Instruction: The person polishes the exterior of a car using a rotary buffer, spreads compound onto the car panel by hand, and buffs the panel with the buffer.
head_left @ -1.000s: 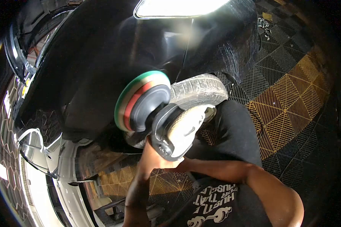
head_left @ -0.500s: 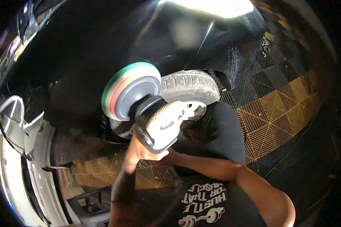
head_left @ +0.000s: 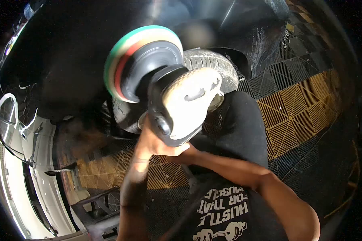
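A polisher (head_left: 193, 102) with a pale body and dark housing is up in front of me, tilted. Its round pad (head_left: 122, 50), ringed green, cream and red, faces a glossy black car panel (head_left: 74, 56); whether they touch I cannot tell. My left hand (head_left: 159, 142) is closed around the polisher's underside. From the right, my right hand (head_left: 185, 155) meets the tool just behind the left one and holds it from below. The polisher and my left hand cover most of its fingers.
Beyond the polisher is a tyre (head_left: 213, 64) under the black bodywork. My bent knee (head_left: 245, 120) is close to it. Black and yellow grid tiles (head_left: 293, 116) form the floor. A white car (head_left: 48, 172) stands at the left, and a dark frame-like object (head_left: 96, 209) lies low on the left.
The polisher and both hands have moved up in the view, and the tool looks larger and closer. The background has shifted too, so my head has also moved.
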Available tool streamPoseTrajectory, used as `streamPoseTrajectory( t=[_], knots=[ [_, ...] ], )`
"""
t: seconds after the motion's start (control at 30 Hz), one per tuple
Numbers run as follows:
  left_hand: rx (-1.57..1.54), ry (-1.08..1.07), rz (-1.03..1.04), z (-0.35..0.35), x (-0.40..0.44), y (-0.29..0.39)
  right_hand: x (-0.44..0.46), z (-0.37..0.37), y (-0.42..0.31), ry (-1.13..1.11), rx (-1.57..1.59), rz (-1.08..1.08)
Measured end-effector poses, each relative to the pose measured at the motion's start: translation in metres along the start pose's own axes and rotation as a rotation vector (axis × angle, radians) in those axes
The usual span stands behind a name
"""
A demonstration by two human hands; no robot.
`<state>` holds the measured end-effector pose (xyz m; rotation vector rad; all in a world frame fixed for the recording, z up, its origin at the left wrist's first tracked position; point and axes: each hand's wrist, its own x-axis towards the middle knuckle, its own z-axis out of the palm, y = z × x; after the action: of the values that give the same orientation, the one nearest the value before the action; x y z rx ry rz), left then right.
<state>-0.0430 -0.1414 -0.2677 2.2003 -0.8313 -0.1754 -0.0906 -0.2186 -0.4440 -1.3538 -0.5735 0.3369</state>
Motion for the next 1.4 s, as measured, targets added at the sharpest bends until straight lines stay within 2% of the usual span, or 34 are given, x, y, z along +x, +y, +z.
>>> streamPoseTrajectory(
  t=[0.03, 0.07, 0.1, 0.13, 0.17, 0.23, 0.27, 0.33, 0.37, 0.43, 0.47, 0.53, 0.57, 0.63, 0.7, 0.77, 0.83, 0.97, 1.07, 1.23, 1.3, 1.33, 1.4],
  knots=[
    [-0.177, 0.039, -0.065, 0.000, 0.001, 0.005, -0.006, -0.005, -0.005, 0.058, -0.066, -0.088],
    [-0.183, 0.052, -0.038, 0.001, 0.001, 0.004, -0.011, -0.009, -0.020, 0.064, -0.072, -0.101],
    [-0.189, 0.066, -0.012, 0.001, -0.001, 0.004, -0.015, -0.011, -0.035, 0.077, -0.041, -0.045],
    [-0.231, 0.042, -0.085, 0.000, -0.007, 0.008, -0.018, -0.010, -0.042, 0.089, -0.009, 0.012],
    [-0.289, 0.005, -0.100, -0.002, -0.009, 0.011, -0.016, -0.002, -0.020, 0.127, -0.032, -0.137],
    [-0.352, -0.010, -0.109, -0.003, -0.023, 0.008, -0.024, -0.008, -0.029, -0.039, -0.033, 0.110],
    [-0.358, 0.013, -0.099, 0.000, -0.035, 0.001, -0.027, -0.015, -0.043, -0.039, -0.031, 0.103],
    [-0.556, 0.101, -0.101, 0.005, -0.042, 0.009, -0.030, -0.032, -0.072, -0.252, -0.193, 0.320],
    [-0.656, 0.147, -0.098, 0.009, -0.043, 0.014, -0.038, -0.036, -0.071, -0.254, -0.196, 0.313],
    [-0.853, 0.238, -0.086, 0.018, -0.043, 0.022, -0.062, -0.042, -0.065, 0.009, -0.137, -0.128],
    [-0.954, 0.279, -0.078, 0.022, -0.041, 0.025, -0.071, -0.045, -0.066, 0.010, -0.142, -0.137],
    [-0.998, 0.282, -0.074, 0.034, -0.033, 0.030, -0.087, -0.052, -0.073, 0.003, -0.090, 0.080],
    [-1.047, 0.284, -0.082, 0.038, -0.028, 0.032, -0.095, -0.053, -0.073, 0.009, -0.095, 0.069],
    [-0.996, 0.224, -0.069, 0.043, -0.018, 0.040, -0.107, -0.054, -0.075, 0.096, -0.286, 0.075],
    [-0.967, 0.170, -0.130, 0.051, -0.015, 0.041, -0.114, -0.060, -0.090, 0.125, -0.244, 0.096],
    [-0.966, 0.073, -0.093, 0.054, -0.004, 0.039, -0.122, -0.065, -0.093, 0.157, -0.134, 0.245],
    [-0.911, 0.010, -0.110, 0.057, 0.001, 0.027, -0.125, -0.063, -0.081, 0.219, -0.094, 0.184],
    [-0.903, 0.001, -0.136, 0.055, 0.004, 0.025, -0.120, -0.061, -0.084, 0.297, -0.044, 0.130],
    [-1.058, 0.165, -0.089, 0.050, -0.007, 0.029, -0.112, -0.059, -0.083, 0.242, -0.063, 0.058],
    [-1.083, 0.152, -0.080, 0.041, -0.004, 0.040, -0.110, -0.058, -0.101, 0.258, -0.082, 0.085],
    [-1.031, 0.101, -0.110, 0.042, 0.005, 0.047, -0.115, -0.062, -0.108, 0.264, -0.082, 0.118],
    [-0.908, 0.102, -0.140, 0.042, 0.010, 0.055, -0.117, -0.061, -0.109, 0.275, -0.070, 0.152],
    [-0.933, 0.080, -0.085, 0.048, 0.019, 0.048, -0.119, -0.061, -0.106, 0.296, -0.015, 0.127]
  ],
)
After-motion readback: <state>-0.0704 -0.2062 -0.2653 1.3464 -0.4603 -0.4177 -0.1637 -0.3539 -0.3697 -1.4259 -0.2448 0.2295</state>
